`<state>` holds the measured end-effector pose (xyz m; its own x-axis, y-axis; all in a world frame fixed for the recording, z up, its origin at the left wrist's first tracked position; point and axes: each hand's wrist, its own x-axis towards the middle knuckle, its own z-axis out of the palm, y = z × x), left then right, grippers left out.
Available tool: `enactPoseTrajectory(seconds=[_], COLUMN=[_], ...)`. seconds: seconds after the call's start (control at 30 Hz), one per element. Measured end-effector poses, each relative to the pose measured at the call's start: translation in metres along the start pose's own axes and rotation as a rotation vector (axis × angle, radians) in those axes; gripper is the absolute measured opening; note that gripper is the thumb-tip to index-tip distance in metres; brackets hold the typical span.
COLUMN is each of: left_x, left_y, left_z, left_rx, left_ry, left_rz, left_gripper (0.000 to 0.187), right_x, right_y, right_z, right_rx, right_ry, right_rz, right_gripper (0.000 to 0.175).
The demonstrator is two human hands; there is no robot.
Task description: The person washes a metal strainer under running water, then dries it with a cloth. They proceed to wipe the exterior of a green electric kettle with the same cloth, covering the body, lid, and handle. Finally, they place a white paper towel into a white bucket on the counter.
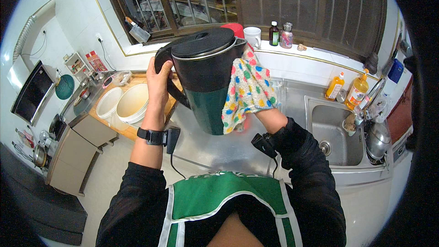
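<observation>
My left hand [160, 77] grips the black handle of a large electric kettle [205, 79], dark green below and black above. The kettle is held up over the stainless steel counter [195, 147], its black lid closed and its spout to the right. A polka-dot terry cloth [250, 85] drapes over my right hand [264, 115] and rests against the kettle's right side beneath the spout. The cloth hides the fingers of my right hand, with only the part near the wrist showing.
Right of the kettle lies a steel sink [337, 133] with a faucet [374, 92] and dish soap bottles [334, 85]. Plastic basins [133, 104] sit on a wooden board [118, 130] at left. A white mug [252, 36] and small bottles [273, 34] line the windowsill.
</observation>
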<state>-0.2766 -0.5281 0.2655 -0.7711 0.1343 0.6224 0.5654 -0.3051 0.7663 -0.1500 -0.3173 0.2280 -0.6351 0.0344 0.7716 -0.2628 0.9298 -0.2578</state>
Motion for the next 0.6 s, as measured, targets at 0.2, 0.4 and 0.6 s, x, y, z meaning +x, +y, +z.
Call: enactPoseTrajectory(seconds=[0.2,0.4,0.6], left_x=[0.000,0.007,0.007], left_y=[0.004,-0.011,-0.027], left_z=[-0.002,-0.004,-0.007], left_rx=[-0.061,-0.151,-0.056], left_ry=[-0.130,-0.184,-0.087], left_rz=[-0.099,-0.168,-0.038], left_gripper=[0.031,0.026,0.027], right_x=[0.014,0.021,0.023], right_y=[0.029,0.044,0.028], right_z=[0.000,0.007,0.001], right_rx=[-0.117,-0.019,-0.086], right_ry=[0.035,0.001,-0.146], right_rz=[-0.166,-0.303,-0.200], right_gripper=[0.054,0.045,0.042])
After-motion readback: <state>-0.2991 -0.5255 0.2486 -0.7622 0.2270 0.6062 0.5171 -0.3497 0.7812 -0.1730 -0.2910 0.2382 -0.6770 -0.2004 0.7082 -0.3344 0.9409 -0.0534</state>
